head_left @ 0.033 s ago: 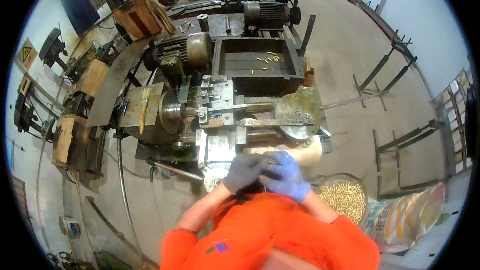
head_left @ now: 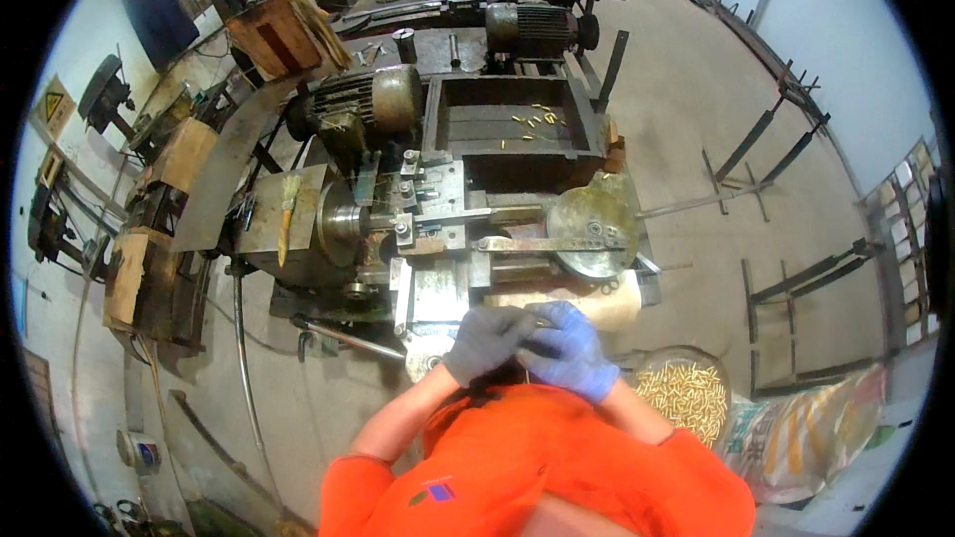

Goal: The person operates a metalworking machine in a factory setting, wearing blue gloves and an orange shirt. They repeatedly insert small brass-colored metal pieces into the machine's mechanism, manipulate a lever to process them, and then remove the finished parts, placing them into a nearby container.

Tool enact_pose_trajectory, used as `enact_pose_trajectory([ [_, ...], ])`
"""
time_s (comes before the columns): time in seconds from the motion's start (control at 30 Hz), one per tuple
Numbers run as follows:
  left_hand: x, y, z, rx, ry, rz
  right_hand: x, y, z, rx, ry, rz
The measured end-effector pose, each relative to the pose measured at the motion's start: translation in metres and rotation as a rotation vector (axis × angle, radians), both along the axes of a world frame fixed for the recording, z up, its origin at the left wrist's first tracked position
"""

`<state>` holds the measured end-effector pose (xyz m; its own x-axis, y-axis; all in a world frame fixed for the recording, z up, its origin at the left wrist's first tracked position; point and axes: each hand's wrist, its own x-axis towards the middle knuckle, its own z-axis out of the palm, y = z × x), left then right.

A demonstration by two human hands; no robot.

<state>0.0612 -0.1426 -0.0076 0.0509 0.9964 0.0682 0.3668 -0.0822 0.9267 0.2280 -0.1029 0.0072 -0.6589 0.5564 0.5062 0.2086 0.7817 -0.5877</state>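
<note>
My left hand [head_left: 485, 340], in a dark grey glove, meets my right hand [head_left: 572, 350], in a blue glove, just in front of my orange top. The fingers of both are closed together round a small brass-coloured piece [head_left: 540, 322]. Fingers cover most of it, so its exact shape is hidden. Right beyond my hands is the lathe-like machine, with a bright metal slide [head_left: 438, 293], a round chuck [head_left: 341, 222] and a flat linkage bar [head_left: 547, 244] joined to a round disc [head_left: 594, 224].
A pan of many small brass pieces [head_left: 681, 403] stands at my right, beside a printed woven sack [head_left: 806, 433]. Several brass pieces lie in a metal tray [head_left: 512, 144] behind the slide. A brush [head_left: 287, 219] rests on the headstock. A lever [head_left: 348, 336] juts out at left.
</note>
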Motion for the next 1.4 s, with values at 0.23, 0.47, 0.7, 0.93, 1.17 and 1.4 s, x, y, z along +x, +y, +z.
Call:
enact_pose_trajectory([
  [0.23, -0.004, 0.001, -0.004, -0.060, 0.112, -0.028, 0.002, 0.006, -0.009, -0.005, -0.001, 0.046],
  [0.47, -0.008, 0.003, -0.007, -0.013, 0.125, -0.047, 0.000, 0.003, -0.003, 0.025, -0.037, 0.031],
  [0.7, -0.010, 0.002, -0.014, -0.048, 0.078, -0.049, -0.001, 0.003, -0.007, -0.004, -0.063, 0.062],
  [0.93, -0.009, 0.003, -0.019, -0.075, 0.047, -0.063, -0.001, 0.003, -0.013, -0.012, -0.031, 0.051],
  [1.17, -0.008, 0.003, -0.017, -0.081, 0.077, -0.067, 0.000, 0.002, -0.012, -0.019, -0.040, 0.037],
  [1.4, -0.008, 0.005, -0.020, -0.073, 0.057, -0.066, 0.001, 0.000, -0.010, -0.023, -0.015, 0.019],
])
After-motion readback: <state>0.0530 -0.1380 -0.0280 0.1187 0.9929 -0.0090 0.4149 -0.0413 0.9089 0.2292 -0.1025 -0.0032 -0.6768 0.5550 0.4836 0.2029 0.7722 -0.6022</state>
